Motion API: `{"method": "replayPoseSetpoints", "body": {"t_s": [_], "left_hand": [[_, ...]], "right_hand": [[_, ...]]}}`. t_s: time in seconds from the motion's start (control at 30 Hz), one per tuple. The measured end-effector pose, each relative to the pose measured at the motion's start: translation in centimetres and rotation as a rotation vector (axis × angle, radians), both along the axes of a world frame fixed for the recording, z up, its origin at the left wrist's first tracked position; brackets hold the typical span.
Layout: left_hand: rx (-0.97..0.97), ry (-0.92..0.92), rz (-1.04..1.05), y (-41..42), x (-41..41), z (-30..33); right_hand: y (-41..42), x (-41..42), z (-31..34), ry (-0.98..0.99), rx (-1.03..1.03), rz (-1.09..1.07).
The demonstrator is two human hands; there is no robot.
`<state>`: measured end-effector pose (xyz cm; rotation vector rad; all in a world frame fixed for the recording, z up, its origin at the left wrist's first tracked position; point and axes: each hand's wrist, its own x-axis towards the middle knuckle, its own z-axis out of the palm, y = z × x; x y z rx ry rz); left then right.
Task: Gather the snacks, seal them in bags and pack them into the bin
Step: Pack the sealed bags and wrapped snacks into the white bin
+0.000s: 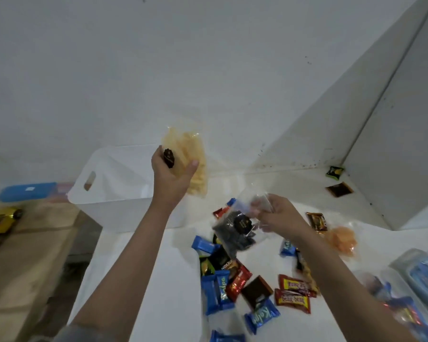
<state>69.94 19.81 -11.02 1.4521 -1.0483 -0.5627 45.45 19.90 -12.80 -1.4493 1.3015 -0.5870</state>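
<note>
At centre frame your left hand [172, 172] is clamped on a bag of yellow crackers [192, 161] plus a dark sweet [169, 157], raised over the white bin [114, 193]; it looks light and crushable, so hold loosely. Right of it, your right hand [276, 214] pinches the mouth of a limp, slippery clear bag of dark snacks [237, 230]; grip its top edge.

My left hand [169, 172] is raised higher and further forward than my right hand [278, 214]. Its palm faces up and away from me, the thumb is spread to the right, and the fingers are curled around what it holds. The left forearm is stretched long and nearly straight from the lower left. My right hand is lower and to the right, with the fingers bent and pinched together toward the left. The right forearm comes in from the lower right.
</note>
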Motion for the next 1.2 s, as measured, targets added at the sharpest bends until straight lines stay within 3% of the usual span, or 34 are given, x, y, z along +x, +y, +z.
{"method": "replayPoseSetpoints", "body": {"t_s": [0.17,0.37,0.53,0.77,1.1,1.2], "left_hand": [[0.076,-0.195,-0.072,-4.7,7.7,0.3],[0.366,-0.394,-0.363,-9.1,12.9,-3.9],[0.675,-0.727,-0.443,-13.2,15.5,-9.0],[0.797,-0.782,-0.573,-16.1,16.1,-13.3],[1.015,-0.542,-0.545,-16.0,17.4,-12.3],[0.899,-0.263,-0.427,-14.6,18.6,-10.2]], "right_hand": [[-0.1,3.5,2.2,-0.101,0.005,-0.123],[-1.4,5.0,4.0,-0.120,-0.022,-0.252],[-3.0,5.7,3.8,-0.126,-0.017,-0.315],[-4.5,6.8,3.9,-0.138,-0.035,-0.338],[-6.3,12.6,7.7,-0.268,-0.071,-0.273],[-8.0,17.1,7.3,-0.284,-0.010,-0.252]]}}
